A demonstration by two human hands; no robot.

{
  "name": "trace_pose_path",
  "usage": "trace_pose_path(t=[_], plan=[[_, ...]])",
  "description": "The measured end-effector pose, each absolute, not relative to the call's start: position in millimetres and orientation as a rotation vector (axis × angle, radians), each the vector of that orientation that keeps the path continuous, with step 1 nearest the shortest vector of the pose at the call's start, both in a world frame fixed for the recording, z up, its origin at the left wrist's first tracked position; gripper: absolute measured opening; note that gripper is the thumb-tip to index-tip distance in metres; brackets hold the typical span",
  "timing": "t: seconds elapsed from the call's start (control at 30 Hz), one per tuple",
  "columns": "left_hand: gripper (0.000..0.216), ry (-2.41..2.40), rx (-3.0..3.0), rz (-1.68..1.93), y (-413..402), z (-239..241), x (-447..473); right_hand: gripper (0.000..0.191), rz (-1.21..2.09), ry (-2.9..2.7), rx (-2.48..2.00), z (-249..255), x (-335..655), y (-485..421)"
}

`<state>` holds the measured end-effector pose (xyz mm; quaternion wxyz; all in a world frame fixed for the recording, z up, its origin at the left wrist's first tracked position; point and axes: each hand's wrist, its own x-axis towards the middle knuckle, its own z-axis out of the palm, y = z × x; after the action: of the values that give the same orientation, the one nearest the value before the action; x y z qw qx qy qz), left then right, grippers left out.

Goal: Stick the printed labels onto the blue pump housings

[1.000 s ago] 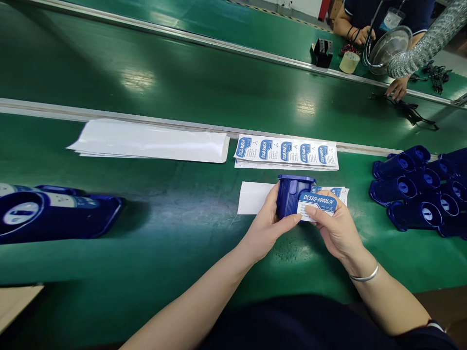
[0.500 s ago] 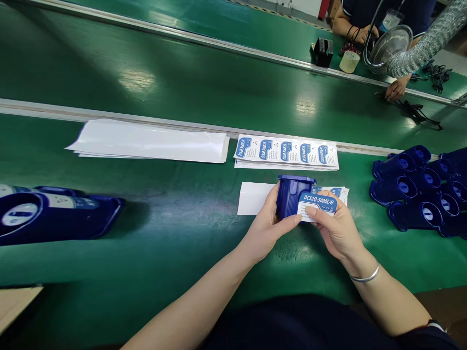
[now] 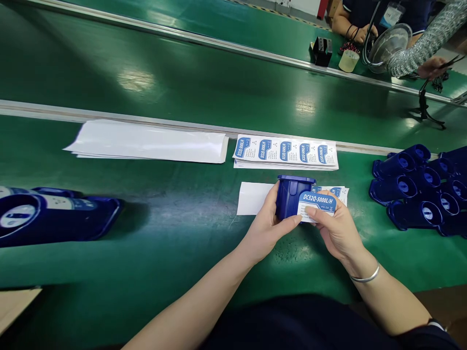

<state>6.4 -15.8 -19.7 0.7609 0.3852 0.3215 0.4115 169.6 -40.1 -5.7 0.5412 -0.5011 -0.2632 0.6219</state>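
My left hand [image 3: 268, 228] grips a dark blue plastic housing [image 3: 290, 194] from its left side, holding it just above the green bench. My right hand [image 3: 337, 231] pinches a blue and white label [image 3: 316, 204] reading DC52Q-5000L/H and holds it against the housing's right face. Under the housing lies a partly used label sheet [image 3: 255, 198]. A full sheet of the same labels [image 3: 286, 152] lies just beyond it.
Several more blue housings [image 3: 419, 192] are piled at the right. Two labelled ones [image 3: 51, 216] lie at the left. A stack of white backing sheets [image 3: 149, 142] sits at the back left. Across the conveyor belt [image 3: 204, 82] another person's hand [image 3: 430, 67] lifts a black cable.
My hands, the housing and the label have stayed put. The person opposite has raised their hand from the bench, lifting the black cable with it.
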Motion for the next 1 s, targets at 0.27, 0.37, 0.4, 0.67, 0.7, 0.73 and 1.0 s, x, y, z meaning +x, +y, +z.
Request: trace_pose_path(t=[0.27,0.37,0.4,0.67,0.7,0.73,1.0], plan=[[0.073,0.733,0.782,0.895,-16.0,-16.8,8.0,0.034,1.487,-0.655,-1.209,-6.4,170.7,-39.7],[0.069,0.753,0.759,0.880,-15.7,-13.8,8.4,0.032,1.489,-0.674,-1.214,-5.9,171.0,-39.5],[0.068,0.755,0.756,0.876,-15.5,-13.1,8.4,0.032,1.489,-0.676,-1.214,-5.6,171.1,-39.5],[0.068,0.765,0.732,0.850,-14.6,-10.5,8.9,0.031,1.498,-0.656,-1.219,-2.7,170.6,-37.9],[0.066,0.767,0.721,0.853,-14.5,-9.7,9.5,0.031,1.500,-0.659,-1.216,-2.6,170.3,-37.9],[0.062,0.772,0.708,0.861,-14.4,-9.1,10.3,0.031,1.502,-0.664,-1.213,-2.6,170.0,-38.1],[0.044,0.930,0.655,0.951,-11.5,-16.7,13.7,0.026,1.562,-0.810,-1.202,-4.6,164.4,-45.6]])
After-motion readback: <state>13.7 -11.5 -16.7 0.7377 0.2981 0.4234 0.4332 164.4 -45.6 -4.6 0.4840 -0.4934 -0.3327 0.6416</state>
